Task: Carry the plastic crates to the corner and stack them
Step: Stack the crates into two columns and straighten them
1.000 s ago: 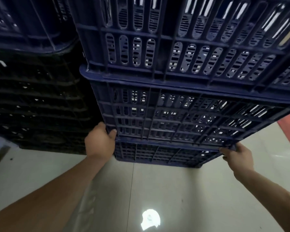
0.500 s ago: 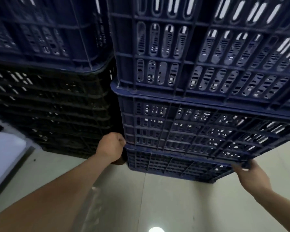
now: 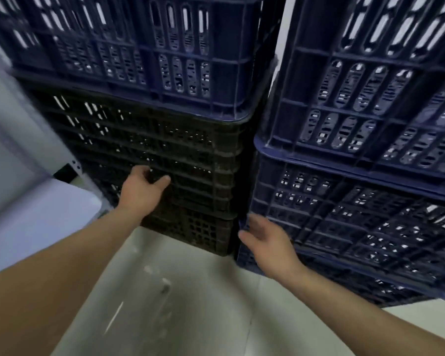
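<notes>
Two stacks of slotted plastic crates stand side by side on the floor. The left stack has black crates (image 3: 180, 160) at the bottom with a blue crate (image 3: 144, 55) on top. The right stack is all blue crates (image 3: 357, 201). My left hand (image 3: 141, 188) rests on the front of the black crates, fingers bent against the ribs and thumb spread. My right hand (image 3: 265, 235) is at the lower left corner of the right blue stack, fingers relaxed and touching or just off its edge. Neither hand grips anything.
A white panel or appliance (image 3: 23, 191) stands at the left, close to the black crates. Pale tiled floor (image 3: 190, 291) lies in front of both stacks. A narrow dark gap (image 3: 249, 176) separates the stacks.
Both hands have let go of the right blue stack's lower rim. My left hand moved left onto the black crates; my right hand moved left to the blue stack's left corner. The view swung left.
</notes>
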